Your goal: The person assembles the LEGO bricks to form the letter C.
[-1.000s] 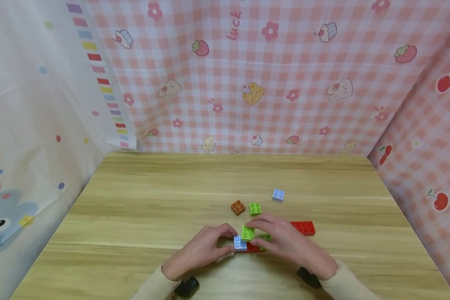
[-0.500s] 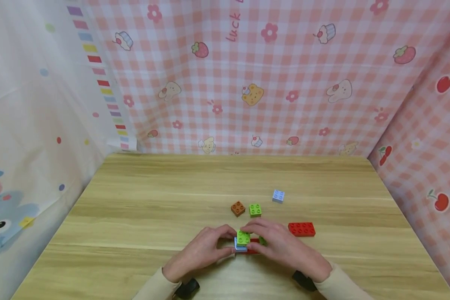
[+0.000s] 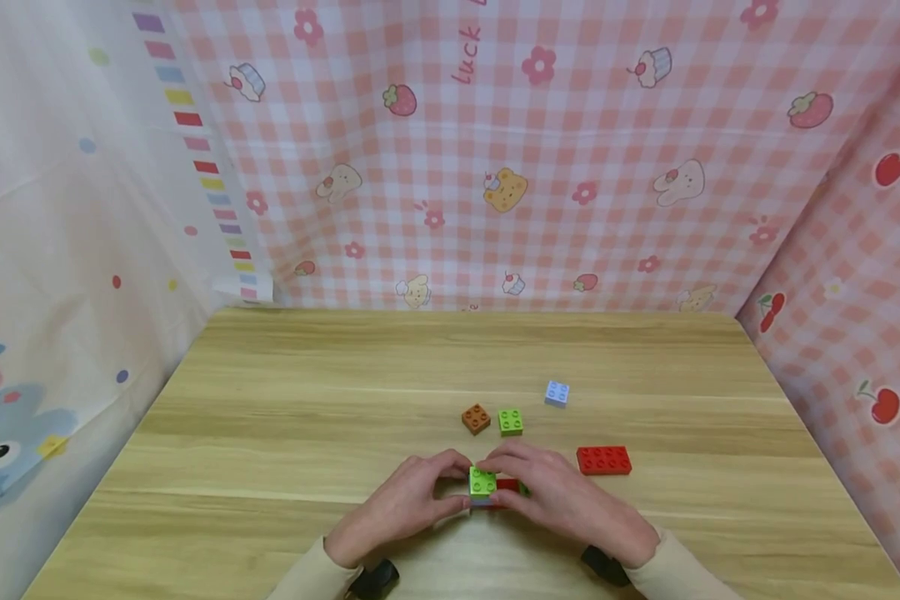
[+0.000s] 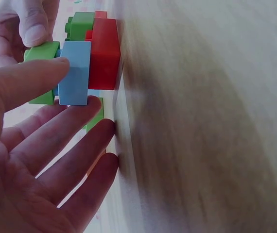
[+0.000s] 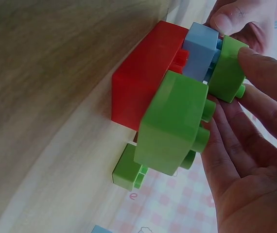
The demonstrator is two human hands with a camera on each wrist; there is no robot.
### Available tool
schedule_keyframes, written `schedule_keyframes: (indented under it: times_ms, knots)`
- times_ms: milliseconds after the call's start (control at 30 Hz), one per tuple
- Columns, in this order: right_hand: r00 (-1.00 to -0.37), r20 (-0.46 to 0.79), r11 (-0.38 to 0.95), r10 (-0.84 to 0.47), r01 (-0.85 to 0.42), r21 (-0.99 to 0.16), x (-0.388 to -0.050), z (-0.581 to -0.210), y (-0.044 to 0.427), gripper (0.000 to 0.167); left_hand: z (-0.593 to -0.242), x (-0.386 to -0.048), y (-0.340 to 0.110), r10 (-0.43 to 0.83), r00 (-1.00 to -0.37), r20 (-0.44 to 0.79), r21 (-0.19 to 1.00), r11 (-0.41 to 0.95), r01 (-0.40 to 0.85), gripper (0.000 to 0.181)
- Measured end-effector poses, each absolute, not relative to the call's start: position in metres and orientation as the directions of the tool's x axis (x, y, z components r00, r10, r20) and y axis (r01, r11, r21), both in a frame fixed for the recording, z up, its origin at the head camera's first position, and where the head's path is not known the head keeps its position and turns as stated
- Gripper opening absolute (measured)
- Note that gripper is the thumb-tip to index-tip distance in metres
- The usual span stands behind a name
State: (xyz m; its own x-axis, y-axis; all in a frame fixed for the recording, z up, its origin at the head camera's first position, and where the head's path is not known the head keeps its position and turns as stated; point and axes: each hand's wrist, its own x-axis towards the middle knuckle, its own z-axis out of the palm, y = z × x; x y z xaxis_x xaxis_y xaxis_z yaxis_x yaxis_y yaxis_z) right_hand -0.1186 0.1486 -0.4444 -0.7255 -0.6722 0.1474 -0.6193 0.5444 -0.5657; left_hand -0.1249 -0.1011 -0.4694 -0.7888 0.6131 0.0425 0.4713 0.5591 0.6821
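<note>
A red building brick (image 5: 143, 73) stands on the table with a light blue brick (image 4: 74, 73) on its left end and a green brick (image 5: 172, 121) on its right end. My left hand (image 3: 407, 504) pinches the light blue brick between thumb and fingers. My right hand (image 3: 562, 493) grips another green brick (image 3: 483, 482) by its sides, directly over the blue one. Blue studs show in a narrow gap between these two in the right wrist view. In the head view the right hand mostly hides the green brick on the right end.
Behind the hands lie a brown brick (image 3: 476, 419), a loose green brick (image 3: 510, 422) and a second light blue brick (image 3: 557, 394). A second red brick (image 3: 604, 461) lies right of the right hand. Patterned cloth (image 3: 495, 150) hangs at the table's back edge and sides.
My right hand has brought the green brick left and down, from above the blue brick's right side to squarely over it. The left hand has stayed on the blue brick.
</note>
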Motion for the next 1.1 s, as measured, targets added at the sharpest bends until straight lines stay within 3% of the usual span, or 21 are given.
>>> schedule_keyframes:
  times_ms: [333, 1100]
  knots:
    - [-0.706, 0.184, 0.526, -0.684, -0.651, -0.547, -0.1198, -0.4452, 0.1453, 0.030, -0.4680, -0.1258, -0.1025, 0.619, -0.784, 0.052, 0.685, 0.549, 0.479, 0.030]
    - [-0.727, 0.089, 0.543, -0.681, -0.582, -0.605, -0.1226, -0.4453, 0.1451, 0.026, -0.4668, -0.1250, -0.1019, 0.619, -0.784, 0.033, 0.675, 0.565, 0.475, 0.034]
